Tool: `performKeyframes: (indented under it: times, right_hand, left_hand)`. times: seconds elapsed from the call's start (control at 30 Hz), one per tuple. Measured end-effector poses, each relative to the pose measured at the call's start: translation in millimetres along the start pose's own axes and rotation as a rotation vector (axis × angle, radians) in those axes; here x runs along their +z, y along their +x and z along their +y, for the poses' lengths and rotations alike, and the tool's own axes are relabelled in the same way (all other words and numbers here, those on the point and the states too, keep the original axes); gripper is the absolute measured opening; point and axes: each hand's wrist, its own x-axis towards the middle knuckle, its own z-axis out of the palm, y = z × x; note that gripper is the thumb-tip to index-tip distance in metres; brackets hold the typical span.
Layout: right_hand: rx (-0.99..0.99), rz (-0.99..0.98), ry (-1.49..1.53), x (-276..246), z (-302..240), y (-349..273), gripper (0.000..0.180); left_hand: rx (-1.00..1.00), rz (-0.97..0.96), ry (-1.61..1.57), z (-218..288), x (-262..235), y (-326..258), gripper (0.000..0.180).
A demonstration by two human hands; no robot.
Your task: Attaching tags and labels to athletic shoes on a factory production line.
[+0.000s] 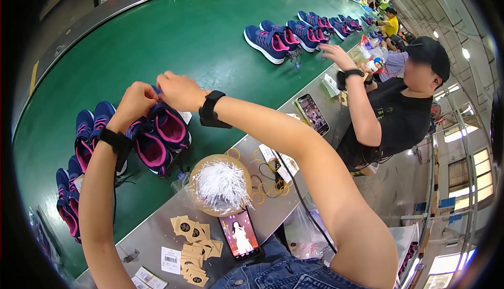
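A pair of navy sneakers with pink linings, a front sneaker (151,151) and a rear sneaker (172,126), sits on the green conveyor belt (210,31). Both my hands meet over the laced front of this pair. My left hand (137,102) has its fingers closed in a pinch there. Beside it, my right hand (181,92) is bent down with its fingers closed too. A bit of dark blue shows between the fingertips, but what they grip is hidden. A white tag (185,116) shows next to the rear sneaker, below my right hand.
More sneakers (84,136) line the belt at left, and others (268,42) stand farther along. On the metal ledge are a bowl of white strands (220,184), a phone (240,234), brown cards (194,252), rubber bands (262,189) and another phone (312,113). A co-worker (399,105) stands at right.
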Motion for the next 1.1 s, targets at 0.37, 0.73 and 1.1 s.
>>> performKeyframes:
  times: [0.37, 0.73, 1.1]
  right_hand:
    - [0.299, -0.147, 1.124, -35.1, -2.4, 12.8, 0.021]
    - [0.274, -0.133, 1.154, -24.5, -9.4, 13.3, 0.018]
    - [0.173, -0.119, 1.028, -17.5, -27.8, 14.7, 0.016]
  left_hand:
    - [-0.152, 0.022, -0.971, -4.1, -9.0, -27.1, 0.021]
    - [-0.105, 0.163, -0.942, 3.7, 4.0, -39.6, 0.021]
    - [-0.131, 0.181, -0.936, -3.6, -4.8, -46.5, 0.026]
